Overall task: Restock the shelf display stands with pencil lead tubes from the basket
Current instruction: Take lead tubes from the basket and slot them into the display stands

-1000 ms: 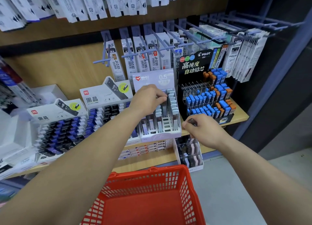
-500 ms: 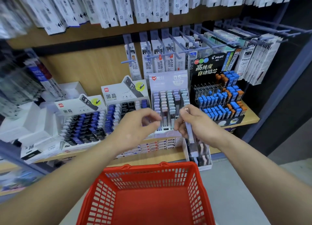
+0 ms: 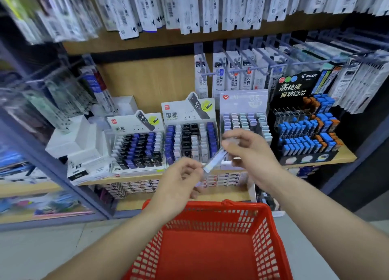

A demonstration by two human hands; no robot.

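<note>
Right hand (image 3: 250,151): raised in front of the shelf (image 3: 347,159), fingers curled round the upper end of one pencil lead tube (image 3: 214,161). The tube is clear and slim with a pale cap. It is tilted, upper end to the right and lower end to the left, and held in the air above the far rim of the basket (image 3: 210,205).

Left hand (image 3: 179,181): lower and to the left, fingers curled, fingertips at the tube's lower end. Motion blur; cannot tell whether they pinch it or only touch it.

Basket: red plastic with lattice walls, directly below both forearms.

Behind the hands, on the wooden shelf, four stands in a row:
- pale stand (image 3: 244,103) with a "0.5" header and rows of pastel-capped tubes, directly behind the right hand;
- black Pilot stand (image 3: 303,86) to its right, with blue and orange tubes;
- two white stands (image 3: 189,111) (image 3: 134,122) to its left, with black, blue and white tubes.

Refill packs (image 3: 231,75) hang on pegs above the stands. Left edge of the view is blurred.
</note>
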